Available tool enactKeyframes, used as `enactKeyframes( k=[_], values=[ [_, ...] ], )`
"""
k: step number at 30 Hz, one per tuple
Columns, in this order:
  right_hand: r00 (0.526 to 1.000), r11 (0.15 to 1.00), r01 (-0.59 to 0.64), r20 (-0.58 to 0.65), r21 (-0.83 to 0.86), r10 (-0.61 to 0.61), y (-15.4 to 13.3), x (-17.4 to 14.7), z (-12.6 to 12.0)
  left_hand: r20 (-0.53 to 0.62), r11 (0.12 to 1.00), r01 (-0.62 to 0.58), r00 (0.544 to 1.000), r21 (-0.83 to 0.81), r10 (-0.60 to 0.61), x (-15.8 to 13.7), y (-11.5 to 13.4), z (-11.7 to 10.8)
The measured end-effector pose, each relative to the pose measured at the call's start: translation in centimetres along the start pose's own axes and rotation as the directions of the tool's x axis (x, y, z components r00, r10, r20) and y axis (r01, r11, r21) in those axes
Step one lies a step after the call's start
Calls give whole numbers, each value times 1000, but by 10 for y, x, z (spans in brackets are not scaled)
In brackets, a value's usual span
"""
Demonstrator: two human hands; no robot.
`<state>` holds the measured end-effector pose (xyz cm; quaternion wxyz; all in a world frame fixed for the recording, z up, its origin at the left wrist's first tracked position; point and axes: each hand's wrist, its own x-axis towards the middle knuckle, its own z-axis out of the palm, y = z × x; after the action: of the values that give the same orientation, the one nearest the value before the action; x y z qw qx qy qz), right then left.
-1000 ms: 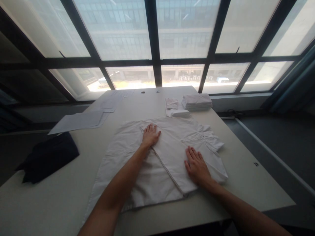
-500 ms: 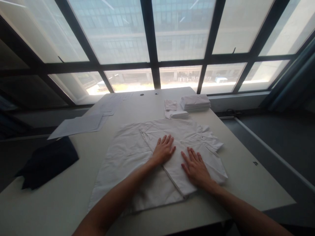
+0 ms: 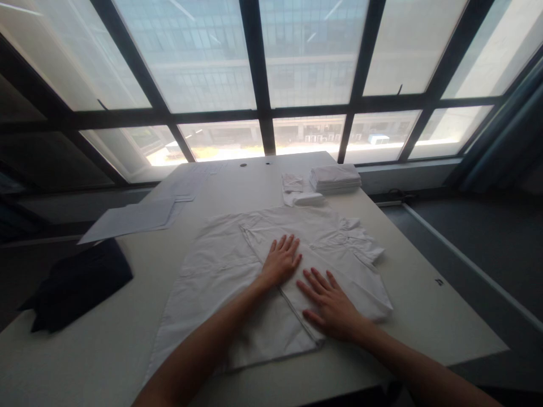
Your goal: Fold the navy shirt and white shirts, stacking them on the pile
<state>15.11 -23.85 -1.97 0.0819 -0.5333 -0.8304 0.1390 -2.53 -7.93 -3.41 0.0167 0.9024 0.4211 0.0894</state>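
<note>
A white cloth garment lies spread on the white table, with one part folded over on the right. Gathered, ruffled fabric shows at its right end, perhaps a cuff or waistband; I cannot tell which. My left hand rests flat on the folded-over part, fingers spread and pointing away from me. Lower and to the right, my right hand also lies flat on that part, its fingers apart, close to the slanting folded edge. Neither hand grasps the fabric.
Behind the garment sit a stack of folded white cloth and a smaller folded white piece. Paper sheets lie at the left, overhanging the table edge. A dark cloth is nearer me on the left. Large windows rise beyond the table.
My right hand has slid left and slightly toward me over the folded part, staying flat. My left hand has hardly moved. The garment looks the same.
</note>
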Motion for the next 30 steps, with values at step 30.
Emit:
enactKeyframes(
  k=[30],
  values=[
    [912, 919, -391, -154, -50, 380, 39, 9, 2, 34, 998, 17, 999, -68, -15, 1, -1, -6]
  ],
)
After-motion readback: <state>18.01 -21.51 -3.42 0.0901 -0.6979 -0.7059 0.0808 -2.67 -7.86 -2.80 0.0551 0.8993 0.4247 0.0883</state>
